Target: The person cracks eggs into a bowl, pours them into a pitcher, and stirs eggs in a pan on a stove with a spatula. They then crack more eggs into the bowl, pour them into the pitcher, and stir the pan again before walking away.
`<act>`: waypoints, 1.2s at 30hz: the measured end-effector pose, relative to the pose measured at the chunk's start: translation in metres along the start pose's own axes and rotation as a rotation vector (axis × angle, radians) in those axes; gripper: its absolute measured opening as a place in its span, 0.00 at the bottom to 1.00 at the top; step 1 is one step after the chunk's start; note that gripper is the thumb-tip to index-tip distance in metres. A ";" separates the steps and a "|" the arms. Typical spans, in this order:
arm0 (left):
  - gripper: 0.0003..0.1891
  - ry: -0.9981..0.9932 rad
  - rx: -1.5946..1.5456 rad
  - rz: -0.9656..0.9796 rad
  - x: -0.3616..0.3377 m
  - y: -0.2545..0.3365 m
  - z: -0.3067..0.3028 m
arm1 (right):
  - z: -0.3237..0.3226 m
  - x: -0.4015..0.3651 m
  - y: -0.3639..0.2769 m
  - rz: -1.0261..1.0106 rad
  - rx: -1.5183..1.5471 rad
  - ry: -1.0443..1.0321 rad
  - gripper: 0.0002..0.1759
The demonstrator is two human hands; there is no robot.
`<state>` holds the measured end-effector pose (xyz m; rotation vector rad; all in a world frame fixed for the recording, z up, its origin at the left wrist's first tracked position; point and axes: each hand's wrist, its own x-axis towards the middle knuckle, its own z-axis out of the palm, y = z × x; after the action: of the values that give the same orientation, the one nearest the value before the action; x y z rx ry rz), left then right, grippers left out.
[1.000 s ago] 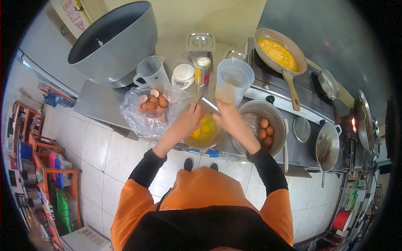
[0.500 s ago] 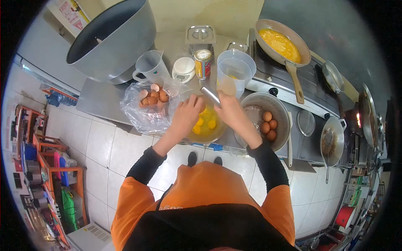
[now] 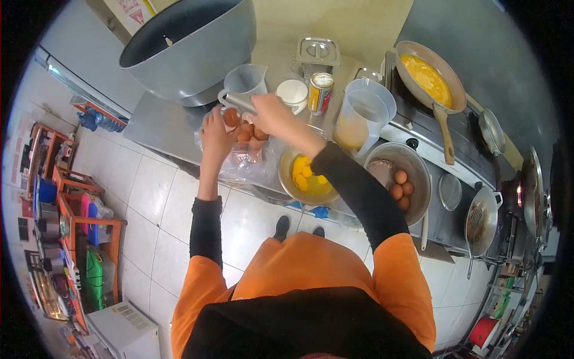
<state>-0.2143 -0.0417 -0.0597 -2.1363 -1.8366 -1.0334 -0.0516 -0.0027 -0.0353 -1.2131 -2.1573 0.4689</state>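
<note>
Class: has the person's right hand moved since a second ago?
Yes. The right hand has left the bowl of yolks and now sits to its left, over the bag of eggshells.

A large grey pot point(image 3: 191, 48) stands at the far left of a steel surface point(image 3: 155, 122). Beside it are a clear measuring jug point(image 3: 244, 81), a small white cup point(image 3: 293, 93), a tin can point(image 3: 320, 93) and a lidded steel container point(image 3: 317, 51). A tall plastic pitcher point(image 3: 365, 116) stands near the stove point(image 3: 418, 128), where a frying pan point(image 3: 427, 78) holds yellow beaten egg. Further right lie a round strainer point(image 3: 449, 191) and another pan point(image 3: 483, 221). Below is a white tiled floor point(image 3: 149, 203), with orange shelves point(image 3: 78, 209) at the left.
</note>
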 end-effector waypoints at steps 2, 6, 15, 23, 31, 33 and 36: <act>0.24 0.000 0.091 0.050 -0.014 -0.006 -0.003 | 0.012 0.000 0.008 0.039 0.032 -0.130 0.13; 0.16 -0.090 -0.276 0.018 -0.065 0.028 -0.034 | 0.001 -0.017 0.012 -0.011 0.220 -0.041 0.16; 0.24 -1.059 -1.453 -1.101 -0.162 0.067 0.064 | -0.145 -0.142 -0.027 0.400 0.601 0.319 0.19; 0.21 -1.166 -1.608 -1.097 -0.155 0.060 0.088 | -0.170 -0.257 -0.003 0.698 0.586 0.624 0.18; 0.23 -1.151 -1.539 -1.097 -0.149 0.065 0.078 | -0.152 -0.301 0.011 0.809 0.530 0.618 0.17; 0.24 -1.179 -1.405 -1.062 -0.147 0.065 0.071 | -0.150 -0.305 0.012 0.824 0.522 0.620 0.17; 0.27 -1.007 -1.070 -0.926 -0.144 0.067 0.057 | -0.154 -0.308 0.007 0.852 0.555 0.639 0.17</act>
<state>-0.1330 -0.1462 -0.1637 -2.5909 -3.6224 -1.4645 0.1761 -0.2617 -0.0280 -1.6078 -0.8309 0.8153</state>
